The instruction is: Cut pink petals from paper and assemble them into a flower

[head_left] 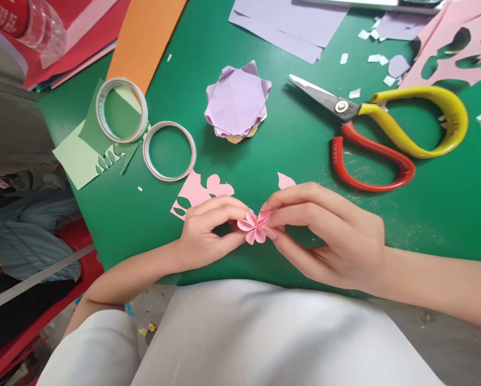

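Note:
A small pink paper flower [256, 229] with several rounded petals is held between both hands, above the near edge of the green table. My left hand [210, 228] pinches it from the left, thumb below and fingers above. From the other side, my right hand [329, 230] grips its right petals with thumb and fingertips, which partly hide them. Just beyond my left hand lies a pink paper scrap [200, 187] with petal-shaped holes and a cut flower shape beside it. A single pink paper petal [285, 180] rests behind my right fingers.
Scissors [347, 109] with yellow and red handles lie at right. A purple folded paper piece [238, 99] sits mid-table. Two tape rolls [192, 155] rest on or near green paper [77, 155]. A bottle [35, 32], orange paper [144, 40], purple sheets [288, 27] and pink offcuts [441, 48] lie farther back.

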The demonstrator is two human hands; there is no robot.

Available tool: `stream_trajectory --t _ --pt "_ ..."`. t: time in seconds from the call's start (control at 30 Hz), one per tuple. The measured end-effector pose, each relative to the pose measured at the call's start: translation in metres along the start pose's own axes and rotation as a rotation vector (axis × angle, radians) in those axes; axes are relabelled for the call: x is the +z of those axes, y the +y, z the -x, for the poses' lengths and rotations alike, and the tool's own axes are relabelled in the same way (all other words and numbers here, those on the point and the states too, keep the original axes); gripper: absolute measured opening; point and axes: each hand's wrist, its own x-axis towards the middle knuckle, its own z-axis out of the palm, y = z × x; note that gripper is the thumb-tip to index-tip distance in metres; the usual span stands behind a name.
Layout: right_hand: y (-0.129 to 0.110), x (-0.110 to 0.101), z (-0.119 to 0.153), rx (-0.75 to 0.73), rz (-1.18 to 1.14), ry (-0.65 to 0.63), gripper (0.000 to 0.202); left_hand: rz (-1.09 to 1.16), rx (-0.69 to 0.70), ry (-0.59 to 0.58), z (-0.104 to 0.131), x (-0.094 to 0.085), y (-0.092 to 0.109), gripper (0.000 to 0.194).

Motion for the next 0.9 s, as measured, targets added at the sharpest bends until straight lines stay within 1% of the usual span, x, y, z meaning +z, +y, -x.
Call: stream_trajectory --t 0.17,0.57,0.63,0.7,0.77,0.9 --pt "-0.0005 -0.0007 -0.0003 0.002 -0.020 -0.015 0.016 0.004 0.028 -0.008 -0.0017 -0.0015 -0.0015 0.016" --pt "0.0000 -0.0056 -0.0026 0.005 -0.090 -0.077 0.016 0.044 0.073 -0.054 -0.0040 -0.0054 -0.0011 0.011" --pt "0.0003 -0.0055 -0.0025 0.012 -0.077 -0.075 0.016 0.045 0.073 -0.041 -0.0034 -0.0038 -0.0008 0.010" --pt "0.0007 -0.0054 -0.0024 0.022 -0.069 -0.069 0.014 0.056 0.067 -0.004 -0.0018 -0.0017 -0.0003 0.008" --pt "0.0012 -0.0052 -0.0022 0.029 -0.064 -0.056 0.012 0.092 0.040 0.027 0.0003 0.0000 0.0002 0.006" --pt "0.0012 -0.0044 -0.0014 0.026 -0.048 -0.050 0.013 0.239 -0.033 0.016 0.0033 0.0005 0.0000 0.022"
